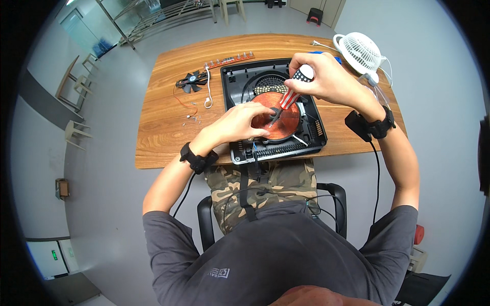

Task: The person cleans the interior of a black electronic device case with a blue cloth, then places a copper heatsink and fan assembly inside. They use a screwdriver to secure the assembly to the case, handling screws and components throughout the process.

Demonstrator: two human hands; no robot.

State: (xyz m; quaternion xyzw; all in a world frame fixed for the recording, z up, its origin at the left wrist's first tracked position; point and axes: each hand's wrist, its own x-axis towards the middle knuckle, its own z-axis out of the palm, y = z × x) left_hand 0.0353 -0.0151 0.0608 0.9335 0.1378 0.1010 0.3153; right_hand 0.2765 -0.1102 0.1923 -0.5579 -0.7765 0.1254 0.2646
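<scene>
My right hand (326, 76) is closed round the handle of a screwdriver (290, 98) with red and white stripes and a dark, white-dotted end. The screwdriver slants down to the left, its dark shaft reaching the middle of a round copper coil (287, 120). My left hand (240, 121) lies over the coil's left side, thumb and fingers spread apart, with fingertips by the coil's dark centre and the shaft. The coil sits inside an open black appliance housing (317, 133), which looks like an induction cooker base. What lies right under the shaft's tip is too small to tell.
Left of the housing on the wooden table (158, 127) lie a black fan (192, 81) with a red wire, a white cable (209, 92) and several small screws (193, 119). A narrow circuit board (229, 59) lies behind. A white desk fan (360, 53) stands at the back right.
</scene>
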